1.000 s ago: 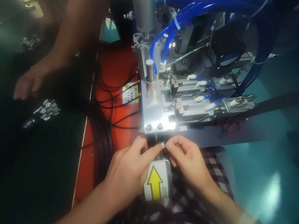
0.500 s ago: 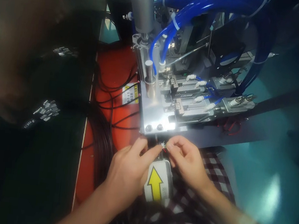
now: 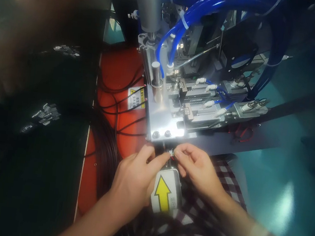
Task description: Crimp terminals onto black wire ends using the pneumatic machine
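The wires (image 3: pixel 171 153) are just before the front edge of the machine (image 3: pixel 161 124), between both hands, in nearly the same place as half a second ago. The right hand (image 3: pixel 197 168) has its thumb and forefinger together, clamped on the wires. The left hand (image 3: pixel 135 174) touches them with its thumb tip; whether its fingers close beneath, I cannot tell. A co-worker's hand (image 3: pixel 4 78), blurred, is now higher than before, above the metal pieces (image 3: pixel 46 114).

the tubes (image 3: pixel 213 5) are blue, one thin wire (image 3: pixel 173 158) red.
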{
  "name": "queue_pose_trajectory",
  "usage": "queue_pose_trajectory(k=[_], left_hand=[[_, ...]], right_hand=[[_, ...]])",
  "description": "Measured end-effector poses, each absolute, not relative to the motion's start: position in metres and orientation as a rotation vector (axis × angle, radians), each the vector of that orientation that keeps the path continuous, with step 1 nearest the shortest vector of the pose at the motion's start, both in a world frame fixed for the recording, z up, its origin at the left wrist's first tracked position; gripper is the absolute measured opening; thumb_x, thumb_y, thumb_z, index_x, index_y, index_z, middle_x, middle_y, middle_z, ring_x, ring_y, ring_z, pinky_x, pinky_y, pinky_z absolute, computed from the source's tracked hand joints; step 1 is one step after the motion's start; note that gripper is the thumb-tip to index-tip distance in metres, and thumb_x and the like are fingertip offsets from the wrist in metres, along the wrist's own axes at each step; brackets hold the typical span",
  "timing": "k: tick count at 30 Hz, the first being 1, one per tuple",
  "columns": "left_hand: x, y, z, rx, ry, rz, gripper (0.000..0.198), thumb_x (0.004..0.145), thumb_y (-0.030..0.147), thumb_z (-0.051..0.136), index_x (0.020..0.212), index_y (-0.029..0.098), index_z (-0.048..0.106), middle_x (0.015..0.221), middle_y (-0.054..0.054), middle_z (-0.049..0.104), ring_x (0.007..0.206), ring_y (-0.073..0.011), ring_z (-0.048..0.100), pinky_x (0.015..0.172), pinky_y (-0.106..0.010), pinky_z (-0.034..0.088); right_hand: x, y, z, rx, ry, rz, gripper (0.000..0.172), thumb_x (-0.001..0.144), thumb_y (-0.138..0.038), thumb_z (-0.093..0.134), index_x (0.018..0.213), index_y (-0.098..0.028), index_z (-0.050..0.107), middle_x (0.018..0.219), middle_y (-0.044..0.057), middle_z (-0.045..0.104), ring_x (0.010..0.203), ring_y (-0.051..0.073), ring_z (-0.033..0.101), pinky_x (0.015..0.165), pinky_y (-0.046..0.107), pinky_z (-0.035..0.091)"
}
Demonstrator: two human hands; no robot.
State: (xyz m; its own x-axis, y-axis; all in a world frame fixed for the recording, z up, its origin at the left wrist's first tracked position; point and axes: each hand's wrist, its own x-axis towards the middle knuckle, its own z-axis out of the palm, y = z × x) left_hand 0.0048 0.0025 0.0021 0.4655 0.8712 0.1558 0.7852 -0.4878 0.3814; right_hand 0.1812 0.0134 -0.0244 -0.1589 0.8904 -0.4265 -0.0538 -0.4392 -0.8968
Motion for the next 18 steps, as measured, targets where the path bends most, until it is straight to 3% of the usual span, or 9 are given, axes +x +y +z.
queue_pose_trajectory(k=[18], left_hand=[[0.0044,0.0025,0.0014,2.451,1.424,0.497,0.035,0.086,0.011,0.047,0.113,0.017,0.069,0.077,-0.004,0.053,0.059,-0.0137,0.055,0.051,-0.024,0.048]], right_hand=[[0.1886,0.0118,-0.0164,-1.432,-0.973,1.742,0.024,0.085,-0.039,0.059,0.083,-0.014,0.062,0.046,-0.006,0.051,0.047,0.008,0.045,0.051,0.021,0.035]])
